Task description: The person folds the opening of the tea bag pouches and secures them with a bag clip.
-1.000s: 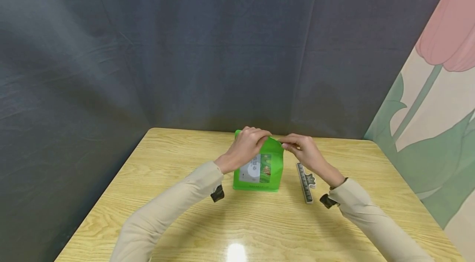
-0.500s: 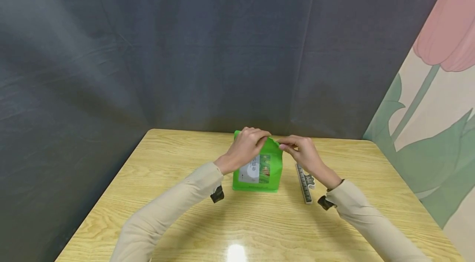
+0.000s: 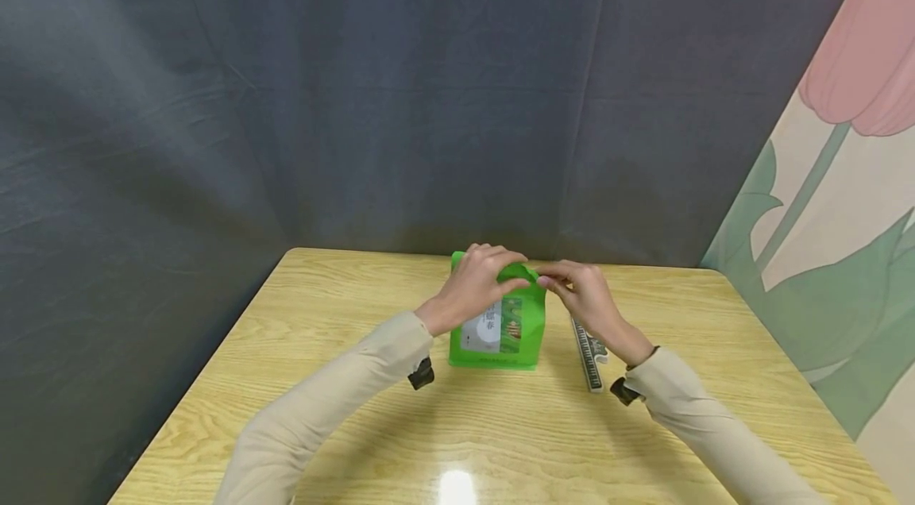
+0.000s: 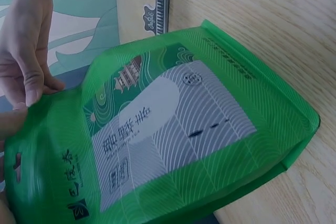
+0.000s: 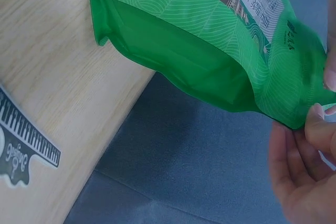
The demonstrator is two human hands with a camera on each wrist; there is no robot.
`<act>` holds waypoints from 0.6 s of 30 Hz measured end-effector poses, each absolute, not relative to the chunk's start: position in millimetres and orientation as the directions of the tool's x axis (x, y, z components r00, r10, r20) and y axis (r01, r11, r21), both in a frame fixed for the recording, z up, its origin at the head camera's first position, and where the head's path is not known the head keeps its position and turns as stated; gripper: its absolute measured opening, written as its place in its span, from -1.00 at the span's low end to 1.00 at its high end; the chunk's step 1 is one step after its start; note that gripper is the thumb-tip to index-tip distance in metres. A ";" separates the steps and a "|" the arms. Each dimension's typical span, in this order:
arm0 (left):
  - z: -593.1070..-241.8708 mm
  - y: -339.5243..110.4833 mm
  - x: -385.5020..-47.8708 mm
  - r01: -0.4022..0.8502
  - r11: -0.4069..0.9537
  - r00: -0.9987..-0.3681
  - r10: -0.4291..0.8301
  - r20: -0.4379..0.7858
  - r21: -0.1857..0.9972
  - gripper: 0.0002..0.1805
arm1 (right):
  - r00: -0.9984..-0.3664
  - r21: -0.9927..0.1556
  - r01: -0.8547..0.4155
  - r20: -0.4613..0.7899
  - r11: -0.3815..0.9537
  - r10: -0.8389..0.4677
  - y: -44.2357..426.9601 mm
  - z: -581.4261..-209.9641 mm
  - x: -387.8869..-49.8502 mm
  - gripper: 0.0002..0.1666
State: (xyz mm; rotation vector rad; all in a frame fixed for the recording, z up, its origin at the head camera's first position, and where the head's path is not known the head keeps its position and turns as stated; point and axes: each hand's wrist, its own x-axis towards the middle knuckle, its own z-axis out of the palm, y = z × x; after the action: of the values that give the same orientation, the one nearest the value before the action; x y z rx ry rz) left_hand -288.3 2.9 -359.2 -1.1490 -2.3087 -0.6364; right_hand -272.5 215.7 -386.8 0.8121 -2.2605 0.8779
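Green bag (image 3: 498,330) is held by left hand (image 3: 472,284) and right hand (image 3: 589,298). It could be torn between grips by overpulling.

In the head view, an even, medium light falls on the wooden table (image 3: 357,433), and a white patch of glare (image 3: 457,487) burns at its near edge. Under the sleeves (image 3: 322,402) lie soft shadows, so the light seems to come from above. The curtain (image 3: 429,92) is dark, with pale streaks toward the upper left. Both wrist views are dimmer and rather bluish. On the green bag (image 4: 157,124), large letters are readable, but small print looks soft.
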 end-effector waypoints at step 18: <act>-362.8 11.6 -286.9 0.789 0.599 -0.530 0.554 0.642 0.134 -0.63 | -0.627 -0.337 -0.711 0.702 0.617 -0.339 214.2 -388.7 -272.0 -0.84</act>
State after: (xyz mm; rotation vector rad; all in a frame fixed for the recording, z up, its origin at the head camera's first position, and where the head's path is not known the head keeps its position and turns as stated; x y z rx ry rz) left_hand -286.9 11.6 -362.8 -1.0603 -2.2768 -0.5614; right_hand -272.0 214.2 -388.7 0.8217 -2.2480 0.8200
